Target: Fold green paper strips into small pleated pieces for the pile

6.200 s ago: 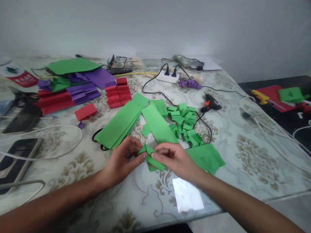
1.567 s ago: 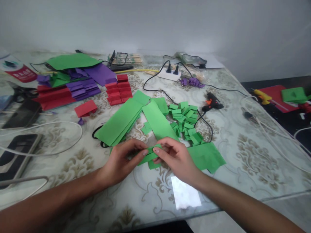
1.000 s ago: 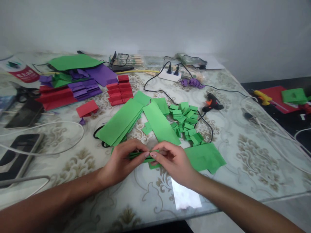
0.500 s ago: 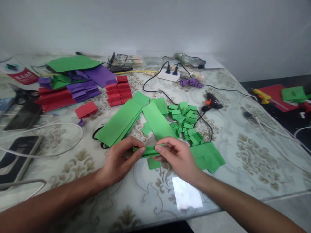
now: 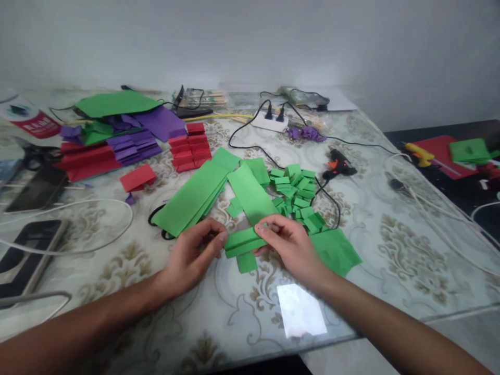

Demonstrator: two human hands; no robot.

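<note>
A folded green paper strip (image 5: 242, 242) is stretched between my hands, with a crease along its length. My right hand (image 5: 291, 245) pinches its right end between thumb and fingers. At the strip's left end, the closed thumb and fingertips of my left hand (image 5: 197, 250) meet its edge. Just below lies a small green paper square (image 5: 247, 263). Long green paper strips (image 5: 191, 195) are stacked beyond my left hand, and another long strip (image 5: 252, 192) lies beyond the right. A pile of small folded green pieces (image 5: 297, 192) sits farther off, and a wider green sheet (image 5: 338, 250) rests beside my right wrist.
Red folded pieces (image 5: 190, 151) and purple folded paper (image 5: 135, 146) lie at the back left. A black glue gun (image 5: 339, 164) is wired toward a white power strip (image 5: 269, 121). Scissors (image 5: 37, 153), phones (image 5: 33, 255) and white cables are on the left.
The green paper strip has been tilted, so more of its creased face shows. My left fingers have slid left to its end, while my right hand has moved slightly up and right.
</note>
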